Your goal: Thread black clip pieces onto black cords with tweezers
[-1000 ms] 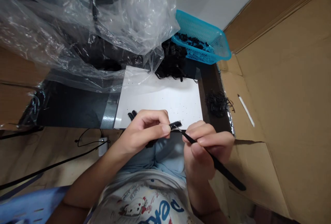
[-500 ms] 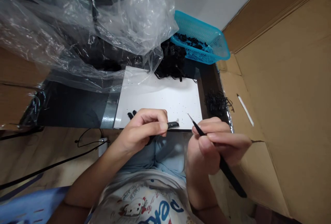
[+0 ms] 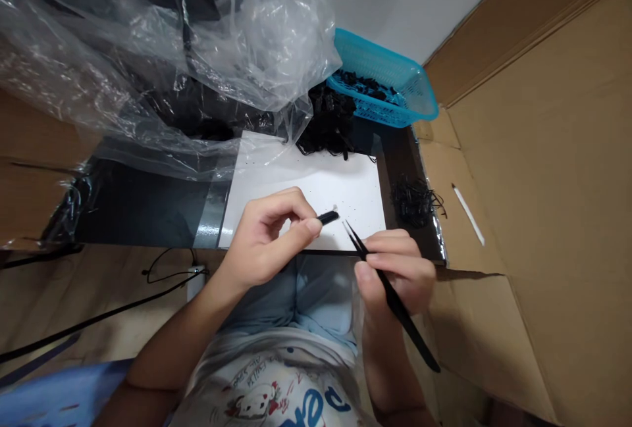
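Note:
Between the thumb and fingers of my left hand (image 3: 274,236) is a small black strip-like piece (image 3: 328,217), its end sticking out to the right. A tiny clear bit (image 3: 335,207) shows beside that end. My right hand (image 3: 397,272) is closed around black tweezers (image 3: 402,312). Their two tips are slightly apart and point up and left, a short way from the black piece's end. Both hands are over the near edge of a white sheet (image 3: 296,174) dotted with tiny black specks.
A heap of black pieces (image 3: 326,121) lies behind the sheet, beside a blue basket (image 3: 424,95) holding more. Clear plastic bags (image 3: 276,39) bulge over the left back. Thin black scraps (image 3: 415,202) and a white pen-like stick (image 3: 468,213) are at right, near cardboard walls (image 3: 543,170).
My right hand has moved left, bringing the tweezers closer to the black piece, and their tips now show apart. My left hand has risen slightly with the piece.

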Demonstrator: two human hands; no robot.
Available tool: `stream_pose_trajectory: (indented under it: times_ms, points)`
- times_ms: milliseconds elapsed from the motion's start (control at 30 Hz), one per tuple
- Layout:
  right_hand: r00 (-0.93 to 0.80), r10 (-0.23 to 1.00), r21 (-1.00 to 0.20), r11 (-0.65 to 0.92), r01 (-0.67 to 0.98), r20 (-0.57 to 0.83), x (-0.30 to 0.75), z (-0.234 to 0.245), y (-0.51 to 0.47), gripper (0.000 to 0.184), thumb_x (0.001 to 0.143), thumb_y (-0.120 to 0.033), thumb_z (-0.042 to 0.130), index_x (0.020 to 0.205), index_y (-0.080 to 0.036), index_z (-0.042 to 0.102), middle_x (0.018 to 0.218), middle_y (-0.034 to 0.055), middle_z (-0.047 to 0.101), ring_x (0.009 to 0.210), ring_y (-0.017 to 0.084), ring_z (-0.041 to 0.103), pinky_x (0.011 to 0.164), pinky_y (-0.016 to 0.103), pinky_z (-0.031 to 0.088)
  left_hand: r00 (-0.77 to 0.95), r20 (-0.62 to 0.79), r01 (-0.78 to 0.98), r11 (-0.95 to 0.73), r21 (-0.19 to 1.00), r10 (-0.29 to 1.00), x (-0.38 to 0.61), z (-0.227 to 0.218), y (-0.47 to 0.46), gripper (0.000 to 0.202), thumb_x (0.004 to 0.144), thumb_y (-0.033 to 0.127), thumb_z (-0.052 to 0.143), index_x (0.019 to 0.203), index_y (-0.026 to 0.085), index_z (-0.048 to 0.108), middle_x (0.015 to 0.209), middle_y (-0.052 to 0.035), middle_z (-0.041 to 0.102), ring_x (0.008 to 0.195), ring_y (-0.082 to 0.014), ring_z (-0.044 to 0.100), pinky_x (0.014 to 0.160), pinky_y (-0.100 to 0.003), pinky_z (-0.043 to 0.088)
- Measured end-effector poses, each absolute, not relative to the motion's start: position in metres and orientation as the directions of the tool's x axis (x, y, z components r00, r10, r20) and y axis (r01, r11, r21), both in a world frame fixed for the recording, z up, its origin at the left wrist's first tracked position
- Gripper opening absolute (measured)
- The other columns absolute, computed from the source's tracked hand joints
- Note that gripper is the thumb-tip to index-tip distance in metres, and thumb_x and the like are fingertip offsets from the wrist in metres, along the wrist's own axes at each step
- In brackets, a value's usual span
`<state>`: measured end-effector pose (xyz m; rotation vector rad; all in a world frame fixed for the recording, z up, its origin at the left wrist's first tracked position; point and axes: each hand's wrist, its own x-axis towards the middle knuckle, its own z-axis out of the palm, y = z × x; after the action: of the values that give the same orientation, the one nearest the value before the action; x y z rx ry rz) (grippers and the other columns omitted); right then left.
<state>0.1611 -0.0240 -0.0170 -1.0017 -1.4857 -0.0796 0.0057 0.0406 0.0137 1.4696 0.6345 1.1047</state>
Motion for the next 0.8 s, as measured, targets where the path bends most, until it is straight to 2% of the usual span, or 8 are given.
stream_pose_trajectory:
  times_ms: [167, 300, 367, 433, 500, 567, 700, 800]
  points:
    - [-0.061, 0.532, -0.362, 0.651, 0.667, 0.845, 0.172, -0.018, -0.021, 0.028, 0.073, -0.006, 0.061, 0.097, -0.018, 0.054, 0.088, 0.0044, 0.059, 0.075, 0.018, 0.058, 0.064, 0.036, 0.049, 0.515, 0.322, -0.049, -0.348, 0.936, 0.794, 0.013, 0.011, 0.053, 0.021, 0.082, 0.019, 0.059, 0.062, 0.016, 0.055, 0.059, 0.0023, 0.049, 0.058, -0.0113, 0.044, 0.057, -0.026, 0.035]
    - [-0.068, 0.53, -0.338, 0.63, 0.699, 0.845, 0.18, -0.021, -0.022, 0.031, 0.076, -0.008, 0.061, 0.104, -0.021, 0.056, 0.09, 0.0044, 0.06, 0.077, 0.019, 0.058, 0.064, 0.036, 0.05, 0.507, 0.236, -0.007, -0.27, 0.963, 0.829, 0.013, 0.007, 0.06, 0.021, 0.083, 0.023, 0.058, 0.063, 0.016, 0.055, 0.059, 0.0023, 0.05, 0.058, -0.0112, 0.044, 0.056, -0.025, 0.035]
    - [0.012, 0.552, -0.429, 0.633, 0.644, 0.834, 0.183, -0.025, -0.02, 0.032, 0.082, -0.013, 0.057, 0.112, -0.024, 0.057, 0.089, 0.0033, 0.062, 0.076, 0.019, 0.059, 0.062, 0.035, 0.05, 0.521, 0.188, -0.032, -0.201, 0.979, 0.833, 0.011, 0.005, 0.061, 0.021, 0.083, 0.024, 0.058, 0.064, 0.016, 0.056, 0.06, 0.0025, 0.051, 0.058, -0.011, 0.044, 0.056, -0.024, 0.035]
    - [0.149, 0.608, -0.581, 0.613, 0.535, 0.78, 0.183, -0.03, -0.015, 0.029, 0.088, -0.017, 0.052, 0.115, -0.026, 0.057, 0.082, 0.0013, 0.062, 0.07, 0.017, 0.059, 0.059, 0.032, 0.049, 0.547, 0.16, -0.053, -0.157, 0.986, 0.822, 0.009, 0.005, 0.06, 0.022, 0.083, 0.025, 0.058, 0.063, 0.015, 0.057, 0.06, 0.0025, 0.052, 0.059, -0.0111, 0.045, 0.058, -0.024, 0.035]
    - [0.246, 0.687, -0.712, 0.555, 0.431, 0.684, 0.18, -0.031, -0.006, 0.019, 0.089, -0.02, 0.053, 0.106, -0.025, 0.059, 0.078, -0.0005, 0.061, 0.068, 0.015, 0.059, 0.058, 0.029, 0.049, 0.567, 0.156, -0.067, -0.144, 0.987, 0.809, 0.009, 0.005, 0.059, 0.022, 0.083, 0.025, 0.058, 0.063, 0.015, 0.057, 0.061, 0.0024, 0.053, 0.06, -0.0113, 0.046, 0.06, -0.025, 0.036]
    - [0.238, 0.774, -0.795, 0.495, 0.351, 0.587, 0.174, -0.028, 0.003, 0.011, 0.087, -0.025, 0.057, 0.098, -0.024, 0.058, 0.081, -0.0004, 0.061, 0.072, 0.015, 0.061, 0.061, 0.028, 0.05, 0.582, 0.161, -0.076, -0.144, 0.987, 0.797, 0.009, 0.005, 0.059, 0.021, 0.083, 0.025, 0.058, 0.064, 0.016, 0.058, 0.062, 0.0023, 0.054, 0.062, -0.0117, 0.047, 0.062, -0.025, 0.036]
    - [0.163, 0.863, -0.877, 0.46, 0.142, 0.479, 0.163, -0.017, 0.015, 0.012, 0.081, -0.024, 0.062, 0.091, -0.022, 0.056, 0.08, -0.0015, 0.061, 0.071, 0.015, 0.062, 0.061, 0.027, 0.052, 0.616, 0.17, -0.105, -0.134, 0.985, 0.769, 0.01, 0.003, 0.06, 0.022, 0.084, 0.029, 0.058, 0.066, 0.016, 0.058, 0.065, 0.0013, 0.055, 0.066, -0.0133, 0.048, 0.065, -0.026, 0.037]
    - [0.285, 0.826, -0.871, 0.485, 0.08, 0.487, 0.163, -0.012, 0.017, 0.012, 0.078, -0.018, 0.064, 0.087, -0.022, 0.058, 0.076, -0.0026, 0.061, 0.065, 0.013, 0.059, 0.057, 0.023, 0.048, 0.672, 0.151, -0.101, -0.112, 0.989, 0.725, 0.01, -0.002, 0.063, 0.022, 0.086, 0.034, 0.054, 0.075, 0.016, 0.06, 0.074, -0.0009, 0.058, 0.073, -0.0156, 0.051, 0.067, -0.027, 0.038]
